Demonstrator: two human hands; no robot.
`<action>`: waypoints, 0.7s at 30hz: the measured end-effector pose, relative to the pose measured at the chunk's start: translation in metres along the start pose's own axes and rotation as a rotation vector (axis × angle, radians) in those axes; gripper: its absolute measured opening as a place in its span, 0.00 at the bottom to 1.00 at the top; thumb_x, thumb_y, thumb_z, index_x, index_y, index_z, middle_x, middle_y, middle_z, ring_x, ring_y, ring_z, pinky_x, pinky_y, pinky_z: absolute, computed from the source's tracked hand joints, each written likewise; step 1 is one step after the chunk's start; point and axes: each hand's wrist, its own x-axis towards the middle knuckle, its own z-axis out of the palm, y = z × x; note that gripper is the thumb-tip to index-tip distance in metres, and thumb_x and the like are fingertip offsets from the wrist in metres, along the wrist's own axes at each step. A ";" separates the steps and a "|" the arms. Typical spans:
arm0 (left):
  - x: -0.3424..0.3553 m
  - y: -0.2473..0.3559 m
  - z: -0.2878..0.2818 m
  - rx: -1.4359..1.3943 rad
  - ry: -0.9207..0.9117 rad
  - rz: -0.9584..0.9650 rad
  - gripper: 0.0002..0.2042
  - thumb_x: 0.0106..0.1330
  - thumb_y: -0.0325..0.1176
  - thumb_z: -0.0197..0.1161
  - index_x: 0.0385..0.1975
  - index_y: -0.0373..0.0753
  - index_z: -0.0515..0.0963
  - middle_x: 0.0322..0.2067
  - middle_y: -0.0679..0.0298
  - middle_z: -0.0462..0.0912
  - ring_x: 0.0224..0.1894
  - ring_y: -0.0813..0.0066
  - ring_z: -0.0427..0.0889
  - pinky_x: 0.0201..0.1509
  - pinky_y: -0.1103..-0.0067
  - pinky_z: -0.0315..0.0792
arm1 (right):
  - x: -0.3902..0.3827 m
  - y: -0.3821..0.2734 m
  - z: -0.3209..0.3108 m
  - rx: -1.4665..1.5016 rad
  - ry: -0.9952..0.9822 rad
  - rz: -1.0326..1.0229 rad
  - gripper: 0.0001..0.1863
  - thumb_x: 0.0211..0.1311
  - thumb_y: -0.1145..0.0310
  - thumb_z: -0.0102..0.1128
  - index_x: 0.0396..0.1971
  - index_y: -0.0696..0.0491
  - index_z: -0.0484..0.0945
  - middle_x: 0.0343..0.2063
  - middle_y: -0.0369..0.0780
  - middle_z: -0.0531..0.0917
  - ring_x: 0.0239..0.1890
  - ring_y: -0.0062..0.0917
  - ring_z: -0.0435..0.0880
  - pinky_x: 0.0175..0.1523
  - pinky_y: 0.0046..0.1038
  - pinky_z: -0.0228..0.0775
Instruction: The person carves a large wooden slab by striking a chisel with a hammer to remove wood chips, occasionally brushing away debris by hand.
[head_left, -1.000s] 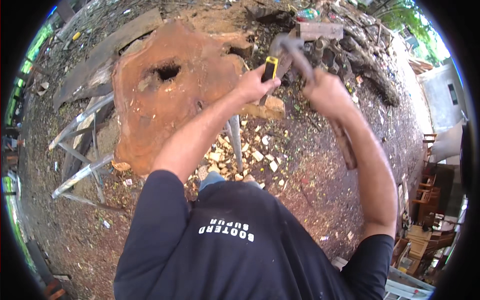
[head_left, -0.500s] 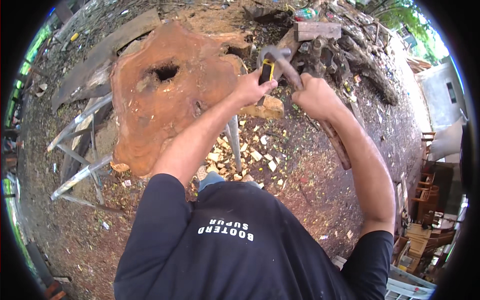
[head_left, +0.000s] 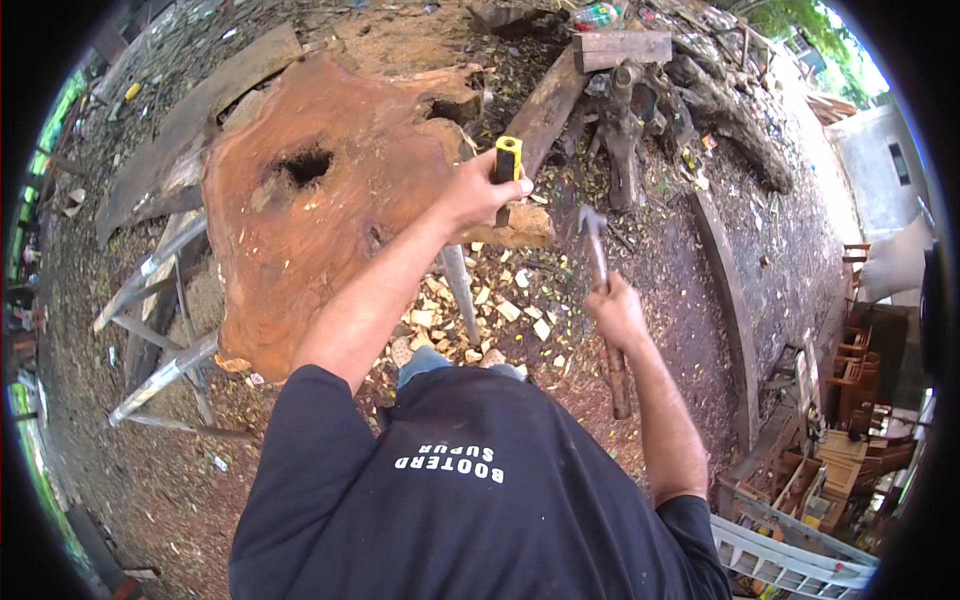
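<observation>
My left hand (head_left: pixel 474 196) is closed around the yellow-and-black handle of a chisel (head_left: pixel 508 162), held upright at the right edge of a big reddish-brown wood slab (head_left: pixel 330 225). Only a little of the dark blade shows below my fingers, by a pale, cut projection (head_left: pixel 525 228) of the slab; whether the tip touches wood is hidden. Off to the right and lower, my right hand (head_left: pixel 617 312) grips the wooden handle of a claw hammer (head_left: pixel 597 250). Its metal head points away from me and is apart from the chisel.
Metal legs (head_left: pixel 165 385) support the slab, which has a dark hole. Pale wood chips (head_left: pixel 510 310) litter the ground near my feet. Gnarled logs (head_left: pixel 735 145) and a squared block (head_left: pixel 622 50) lie at the far right. A long plank (head_left: pixel 728 310) lies at right.
The hammer has swung down and right, from beside the chisel's top toward me, with my right hand still around it. My left hand keeps the chisel at the slab's edge.
</observation>
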 end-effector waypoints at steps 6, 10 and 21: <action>0.014 0.037 0.019 -0.367 0.132 -0.086 0.11 0.60 0.38 0.71 0.23 0.43 0.75 0.15 0.70 0.76 0.20 0.83 0.75 0.29 0.80 0.71 | 0.002 0.049 0.039 0.045 -0.057 -0.001 0.16 0.53 0.66 0.57 0.40 0.59 0.76 0.29 0.51 0.84 0.31 0.38 0.85 0.42 0.41 0.77; 0.007 0.028 0.033 -0.341 0.355 -0.004 0.09 0.58 0.32 0.68 0.20 0.42 0.75 0.15 0.71 0.76 0.16 0.83 0.72 0.20 0.82 0.66 | -0.004 0.078 0.051 0.108 -0.077 0.015 0.17 0.52 0.66 0.57 0.40 0.60 0.76 0.26 0.50 0.83 0.29 0.36 0.83 0.38 0.39 0.75; -0.089 0.027 0.103 0.436 0.099 0.560 0.09 0.46 0.26 0.65 0.20 0.42 0.69 0.18 0.63 0.73 0.23 0.62 0.76 0.31 0.69 0.69 | -0.025 0.166 0.065 0.448 -0.054 0.109 0.08 0.54 0.69 0.57 0.31 0.57 0.75 0.18 0.37 0.76 0.16 0.20 0.75 0.22 0.29 0.69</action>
